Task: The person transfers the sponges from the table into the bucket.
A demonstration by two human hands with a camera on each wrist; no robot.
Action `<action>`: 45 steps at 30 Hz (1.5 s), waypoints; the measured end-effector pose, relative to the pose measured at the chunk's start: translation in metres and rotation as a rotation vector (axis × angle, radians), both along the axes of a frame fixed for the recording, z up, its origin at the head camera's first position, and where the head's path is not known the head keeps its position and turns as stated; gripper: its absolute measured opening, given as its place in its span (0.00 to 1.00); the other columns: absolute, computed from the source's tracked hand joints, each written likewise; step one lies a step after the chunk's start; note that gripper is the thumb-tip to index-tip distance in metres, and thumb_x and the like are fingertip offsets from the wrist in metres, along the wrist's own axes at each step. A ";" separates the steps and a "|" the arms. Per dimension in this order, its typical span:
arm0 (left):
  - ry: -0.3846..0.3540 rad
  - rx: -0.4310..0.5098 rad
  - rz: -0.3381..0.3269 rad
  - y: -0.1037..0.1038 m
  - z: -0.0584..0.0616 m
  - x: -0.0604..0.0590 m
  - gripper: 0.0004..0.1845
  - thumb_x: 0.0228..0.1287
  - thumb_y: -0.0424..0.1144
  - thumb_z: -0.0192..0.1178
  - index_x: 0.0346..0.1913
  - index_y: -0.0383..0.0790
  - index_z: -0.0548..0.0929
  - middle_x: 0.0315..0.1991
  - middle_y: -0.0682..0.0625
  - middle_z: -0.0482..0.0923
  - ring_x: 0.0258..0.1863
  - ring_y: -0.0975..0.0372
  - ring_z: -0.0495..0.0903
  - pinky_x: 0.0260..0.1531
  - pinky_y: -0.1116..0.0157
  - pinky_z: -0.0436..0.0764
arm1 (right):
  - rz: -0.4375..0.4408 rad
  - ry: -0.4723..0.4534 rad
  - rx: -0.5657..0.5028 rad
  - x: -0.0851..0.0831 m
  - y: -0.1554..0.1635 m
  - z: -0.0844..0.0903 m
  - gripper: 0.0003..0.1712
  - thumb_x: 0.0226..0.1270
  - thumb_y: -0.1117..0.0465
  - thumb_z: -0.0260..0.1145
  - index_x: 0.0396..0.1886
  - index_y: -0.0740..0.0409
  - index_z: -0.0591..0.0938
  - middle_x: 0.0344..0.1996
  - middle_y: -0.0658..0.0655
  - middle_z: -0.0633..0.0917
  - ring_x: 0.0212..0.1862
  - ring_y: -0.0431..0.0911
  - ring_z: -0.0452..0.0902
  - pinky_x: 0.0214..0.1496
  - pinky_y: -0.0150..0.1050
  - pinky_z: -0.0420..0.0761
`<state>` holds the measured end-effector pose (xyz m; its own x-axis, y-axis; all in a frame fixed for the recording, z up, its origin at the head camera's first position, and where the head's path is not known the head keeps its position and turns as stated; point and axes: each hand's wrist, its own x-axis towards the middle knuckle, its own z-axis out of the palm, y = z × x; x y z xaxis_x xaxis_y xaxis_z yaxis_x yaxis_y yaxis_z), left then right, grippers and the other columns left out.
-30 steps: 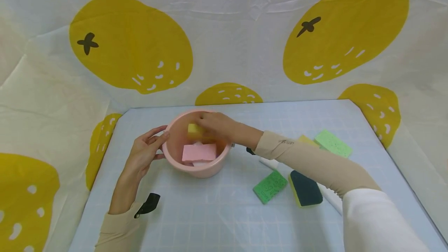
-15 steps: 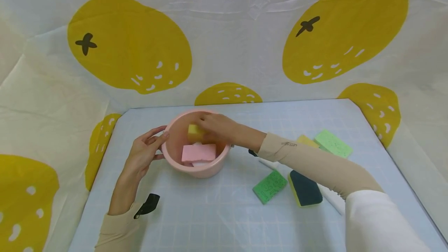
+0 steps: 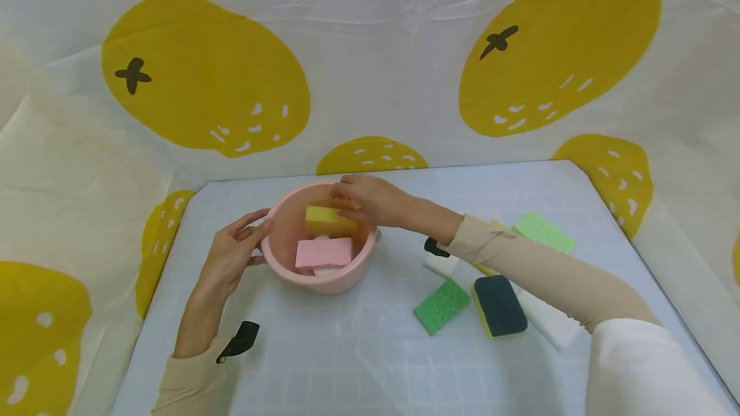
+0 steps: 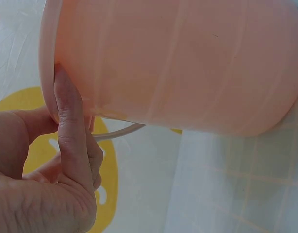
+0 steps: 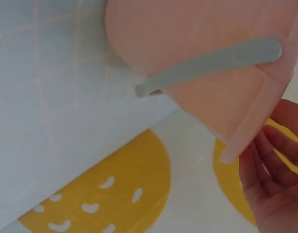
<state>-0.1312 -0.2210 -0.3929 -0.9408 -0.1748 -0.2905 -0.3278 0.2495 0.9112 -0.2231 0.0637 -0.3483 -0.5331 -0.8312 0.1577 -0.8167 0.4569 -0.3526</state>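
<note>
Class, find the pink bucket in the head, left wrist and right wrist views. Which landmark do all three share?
Head: the pink bucket stands just left of centre.
Left wrist: the pink bucket fills the upper middle and right.
Right wrist: the pink bucket is at the upper right, partly cut off.
Shared landmark: yellow shapes printed on the backdrop.

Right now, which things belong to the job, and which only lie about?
In the job, likely:
pink bucket, gripped by left hand
inside: yellow sponge, pink sponge

Perhaps lying about:
light-green sponge
green sponge
dark sponge
white pieces
yellow piece
</note>
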 end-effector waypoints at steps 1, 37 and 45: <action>-0.001 -0.003 0.002 0.000 0.000 0.000 0.38 0.67 0.61 0.64 0.76 0.50 0.71 0.48 0.49 0.82 0.38 0.64 0.83 0.39 0.65 0.88 | -0.007 -0.017 -0.013 -0.001 0.002 0.001 0.17 0.72 0.60 0.70 0.56 0.61 0.83 0.48 0.58 0.84 0.48 0.49 0.79 0.54 0.36 0.83; -0.004 0.030 0.003 -0.002 -0.002 -0.001 0.37 0.69 0.60 0.64 0.76 0.49 0.71 0.47 0.51 0.83 0.37 0.64 0.82 0.39 0.65 0.88 | -0.149 -0.270 -0.355 -0.006 0.107 -0.016 0.14 0.66 0.62 0.75 0.48 0.59 0.85 0.43 0.54 0.86 0.47 0.45 0.81 0.56 0.46 0.84; -0.017 0.021 0.010 -0.003 -0.002 -0.002 0.38 0.69 0.61 0.64 0.76 0.50 0.70 0.51 0.48 0.82 0.38 0.63 0.83 0.40 0.65 0.88 | -0.191 -0.308 -0.357 -0.004 0.129 -0.033 0.14 0.66 0.65 0.74 0.50 0.59 0.85 0.46 0.53 0.86 0.49 0.46 0.81 0.57 0.51 0.83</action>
<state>-0.1337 -0.2237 -0.3948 -0.9339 -0.1785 -0.3097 -0.3454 0.2273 0.9105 -0.2275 0.1930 -0.3816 -0.7371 -0.6371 0.2254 -0.5635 0.3953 -0.7254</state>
